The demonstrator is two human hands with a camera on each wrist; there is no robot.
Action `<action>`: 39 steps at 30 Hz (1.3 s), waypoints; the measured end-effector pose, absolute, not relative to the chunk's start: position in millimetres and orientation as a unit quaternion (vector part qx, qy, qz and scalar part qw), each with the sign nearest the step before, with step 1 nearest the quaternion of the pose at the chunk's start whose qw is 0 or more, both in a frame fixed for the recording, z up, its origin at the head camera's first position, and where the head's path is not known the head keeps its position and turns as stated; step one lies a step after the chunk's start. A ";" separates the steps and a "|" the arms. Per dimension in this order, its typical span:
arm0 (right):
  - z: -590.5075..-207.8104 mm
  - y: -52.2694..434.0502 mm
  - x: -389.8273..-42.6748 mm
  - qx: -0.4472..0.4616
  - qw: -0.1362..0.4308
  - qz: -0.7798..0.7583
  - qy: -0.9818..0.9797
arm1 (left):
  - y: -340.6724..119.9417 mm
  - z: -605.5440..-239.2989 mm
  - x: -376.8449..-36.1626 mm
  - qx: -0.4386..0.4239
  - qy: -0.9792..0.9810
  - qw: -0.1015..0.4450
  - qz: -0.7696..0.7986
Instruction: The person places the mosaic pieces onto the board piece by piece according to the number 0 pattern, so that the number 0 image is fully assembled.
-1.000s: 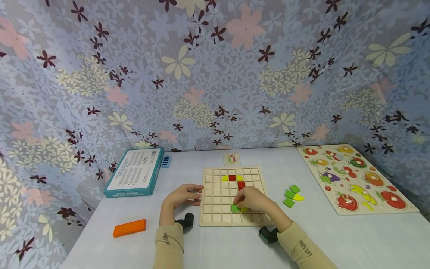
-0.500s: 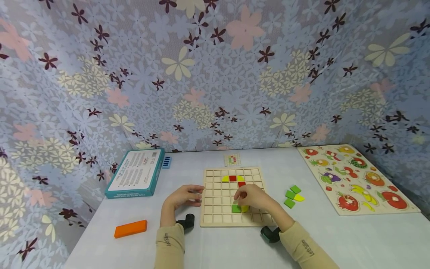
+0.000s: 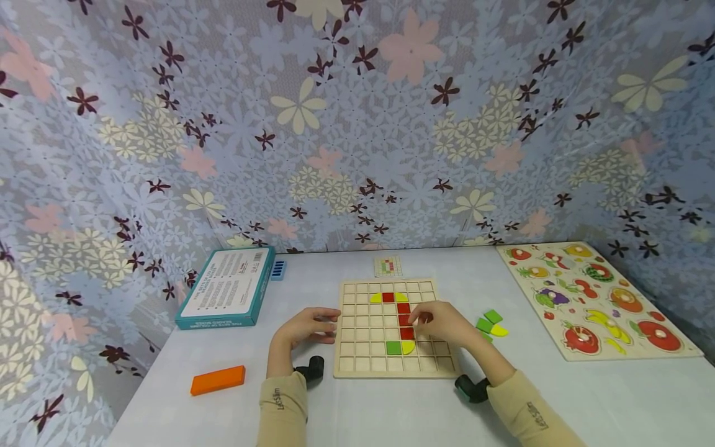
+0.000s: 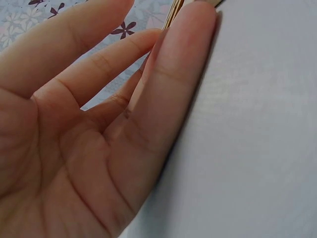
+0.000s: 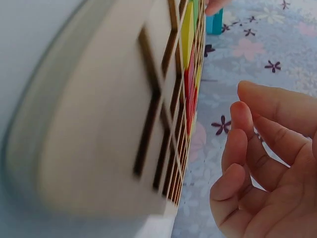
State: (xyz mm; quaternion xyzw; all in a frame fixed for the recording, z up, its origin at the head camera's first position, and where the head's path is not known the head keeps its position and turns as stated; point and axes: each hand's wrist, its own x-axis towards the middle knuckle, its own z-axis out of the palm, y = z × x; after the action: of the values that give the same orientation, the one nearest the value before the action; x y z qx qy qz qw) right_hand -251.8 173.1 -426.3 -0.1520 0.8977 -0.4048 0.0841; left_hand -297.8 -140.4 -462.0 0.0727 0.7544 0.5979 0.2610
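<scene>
A wooden grid board (image 3: 357, 367) lies on the table, holding red square tiles (image 3: 406, 333) in a column and one more in a row above, between yellow rounded tiles (image 3: 377, 298). A green square tile (image 3: 393, 347) and another yellow tile sit in the lower row. My right hand (image 3: 444, 323) is over the board's right half, fingertips beside the red column; in the right wrist view its loosely bent fingers (image 5: 237, 144) hold nothing. Against the board's left edge, my left hand (image 3: 304, 326) rests with relaxed fingers; the left wrist view shows its fingertips at that edge.
Loose green tiles (image 3: 493, 316) and a yellow tile lie right of the board. A small pattern card (image 3: 388, 266) is behind it. Fruit puzzle (image 3: 603, 304) at right; teal box (image 3: 223, 285), blue piece (image 3: 278, 270) and orange block (image 3: 218, 380) at left.
My right hand has drawn off to the right from the board's middle, uncovering the lower red tiles in the column. My left hand has stayed at the board's left edge.
</scene>
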 end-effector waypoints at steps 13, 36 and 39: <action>-424.4 202.1 -247.1 -0.117 0.075 -0.410 0.901 | -140.2 -460.1 -296.4 0.078 0.759 0.259 0.592; -424.2 261.0 -236.8 -0.076 0.066 -0.386 0.917 | -138.8 -458.6 -296.4 0.070 0.759 0.260 0.593; -423.6 267.0 -235.0 -0.065 0.066 -0.382 0.920 | -138.9 -458.4 -296.3 0.071 0.760 0.260 0.592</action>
State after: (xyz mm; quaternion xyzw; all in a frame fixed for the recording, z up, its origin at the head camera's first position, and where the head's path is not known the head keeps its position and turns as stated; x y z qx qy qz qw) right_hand -235.0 267.0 -423.6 -0.0648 0.9196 -0.3818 0.0659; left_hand -296.3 -138.9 -458.4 0.0713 0.7595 0.5919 0.2601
